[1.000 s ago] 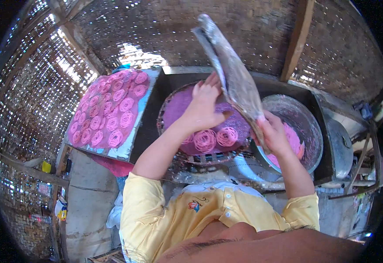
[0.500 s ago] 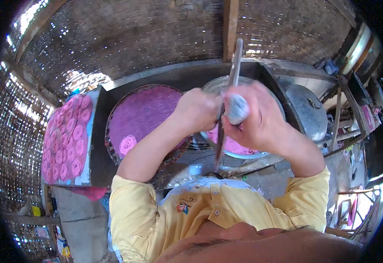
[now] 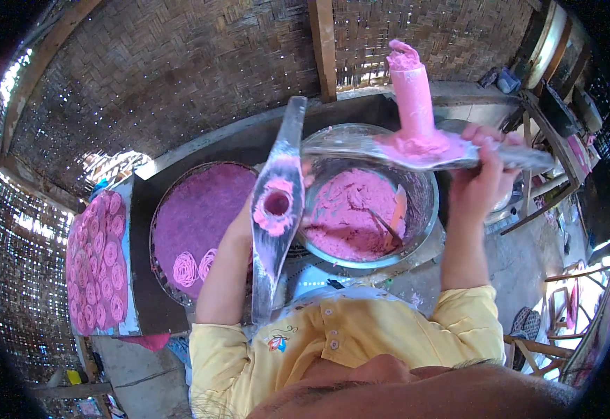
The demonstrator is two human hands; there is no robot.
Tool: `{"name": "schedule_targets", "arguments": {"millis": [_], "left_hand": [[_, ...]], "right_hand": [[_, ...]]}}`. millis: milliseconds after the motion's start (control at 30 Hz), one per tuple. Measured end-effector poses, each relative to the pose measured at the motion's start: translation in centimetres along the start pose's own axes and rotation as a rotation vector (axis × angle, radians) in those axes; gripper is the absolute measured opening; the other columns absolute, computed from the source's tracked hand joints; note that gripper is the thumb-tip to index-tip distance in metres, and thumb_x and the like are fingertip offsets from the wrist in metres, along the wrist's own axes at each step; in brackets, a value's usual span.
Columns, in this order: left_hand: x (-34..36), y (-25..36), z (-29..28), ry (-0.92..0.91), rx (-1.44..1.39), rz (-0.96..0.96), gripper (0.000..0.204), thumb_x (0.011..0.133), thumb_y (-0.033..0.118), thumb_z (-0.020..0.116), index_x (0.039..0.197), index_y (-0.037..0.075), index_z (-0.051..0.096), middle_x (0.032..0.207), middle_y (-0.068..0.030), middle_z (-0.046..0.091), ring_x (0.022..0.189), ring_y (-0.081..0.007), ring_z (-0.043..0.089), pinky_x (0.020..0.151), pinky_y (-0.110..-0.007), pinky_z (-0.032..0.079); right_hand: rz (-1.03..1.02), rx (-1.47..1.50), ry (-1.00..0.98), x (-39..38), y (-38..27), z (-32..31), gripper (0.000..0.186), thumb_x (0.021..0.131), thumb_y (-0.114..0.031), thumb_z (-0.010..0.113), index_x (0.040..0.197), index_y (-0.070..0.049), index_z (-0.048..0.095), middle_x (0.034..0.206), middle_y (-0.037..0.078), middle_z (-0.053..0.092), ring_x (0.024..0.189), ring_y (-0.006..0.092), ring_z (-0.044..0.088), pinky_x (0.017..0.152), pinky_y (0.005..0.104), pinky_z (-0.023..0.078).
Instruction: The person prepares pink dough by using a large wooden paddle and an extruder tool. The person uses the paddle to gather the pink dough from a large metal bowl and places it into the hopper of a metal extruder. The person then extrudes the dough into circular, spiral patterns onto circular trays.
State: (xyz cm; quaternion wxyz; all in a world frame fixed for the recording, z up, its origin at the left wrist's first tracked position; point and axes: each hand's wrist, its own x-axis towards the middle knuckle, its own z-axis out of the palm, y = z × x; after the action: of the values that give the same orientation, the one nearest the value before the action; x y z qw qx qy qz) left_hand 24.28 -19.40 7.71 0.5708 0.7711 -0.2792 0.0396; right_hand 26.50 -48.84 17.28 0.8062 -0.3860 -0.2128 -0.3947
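My left hand (image 3: 243,222) is wrapped round a wooden press half (image 3: 274,244), a long piece with tapered handles and a round hole smeared with pink dough. Most of that hand is hidden behind the wood. In my right hand (image 3: 485,164), raised to the right, is the press's other half, a plunger (image 3: 417,115). Its pink-coated cylinder points up, with a lump of dough on its end. Below and between the two pieces sits a metal basin (image 3: 433,222) of pink dough (image 3: 343,199), with an orange scraper (image 3: 400,208) and a thin brown stick (image 3: 384,227) in it.
A round tray (image 3: 200,199) with a purple surface stands left of the basin, carrying pink noodle coils (image 3: 186,269). Farther left, several coils (image 3: 99,258) cover a board. A woven wall (image 3: 214,63) rises behind. To the right is a wooden rack (image 3: 563,143).
The two press pieces, close together before, are now apart. My right hand has moved right with the plunger, its cylinder now upward; my left has drawn the holed piece left.
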Motion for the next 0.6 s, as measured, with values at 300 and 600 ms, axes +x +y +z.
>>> {"name": "schedule_targets", "arguments": {"millis": [300, 600], "left_hand": [[-0.8, 3.1, -1.7, 0.546, -0.676, 0.333, 0.034, 0.074, 0.030, 0.065, 0.102, 0.018, 0.051, 0.105, -0.0051, 0.046, 0.113, -0.0381, 0.040, 0.093, -0.049, 0.036], [-5.8, 3.8, -3.9, 0.653, -0.378, 0.254, 0.043, 0.073, 0.038, 0.064, 0.105, 0.014, 0.048, 0.104, -0.0063, 0.040, 0.104, -0.0334, 0.047, 0.083, -0.043, 0.042]], "right_hand": [[0.645, -1.056, -1.047, -9.7, 11.0, -8.1, 0.041, 0.076, -0.031, 0.062, 0.107, -0.006, 0.052, 0.105, 0.015, 0.055, 0.098, 0.0222, 0.052, 0.087, 0.0342, 0.039], [0.774, -1.530, -1.974, -6.9, 13.8, -13.0, 0.027, 0.073, -0.020, 0.054, 0.093, -0.003, 0.061, 0.084, 0.019, 0.061, 0.078, 0.0345, 0.059, 0.074, 0.0417, 0.045]]}}
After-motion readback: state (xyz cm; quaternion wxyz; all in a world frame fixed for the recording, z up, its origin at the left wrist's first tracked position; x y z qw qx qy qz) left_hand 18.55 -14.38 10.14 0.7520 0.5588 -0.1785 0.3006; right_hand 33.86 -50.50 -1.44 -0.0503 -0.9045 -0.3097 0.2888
